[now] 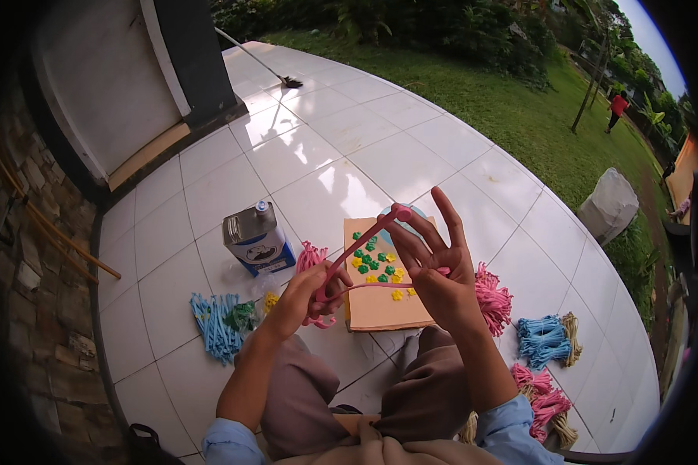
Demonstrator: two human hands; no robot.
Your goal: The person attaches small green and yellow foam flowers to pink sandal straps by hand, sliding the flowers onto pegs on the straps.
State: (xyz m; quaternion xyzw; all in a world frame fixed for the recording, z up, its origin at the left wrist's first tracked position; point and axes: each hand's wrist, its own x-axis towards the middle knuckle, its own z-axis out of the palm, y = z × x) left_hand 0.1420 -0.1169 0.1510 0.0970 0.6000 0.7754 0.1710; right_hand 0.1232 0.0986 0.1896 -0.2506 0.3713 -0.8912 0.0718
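Observation:
A long pink strap with a round knob end (402,214) stretches between my two hands above a cardboard box. My left hand (296,298) is closed around the strap's lower part, with other pink pieces hanging below it. My right hand (446,283) pinches a length of pink strap between thumb and finger, its other fingers raised and spread; the knob end is beside them. On the brown cardboard box (388,310) lie several small green flower shapes (363,269) and yellow flower shapes (397,295). A light blue round item (415,211) shows partly behind my right hand.
Left of the box stands a blue and white metal can (260,240). Light blue strips (215,329) lie near my left knee. Pink bundles (492,298) and blue bundles (543,341) lie on the right. A broom (291,82) rests farther off; a person in red (618,106) is on the grass.

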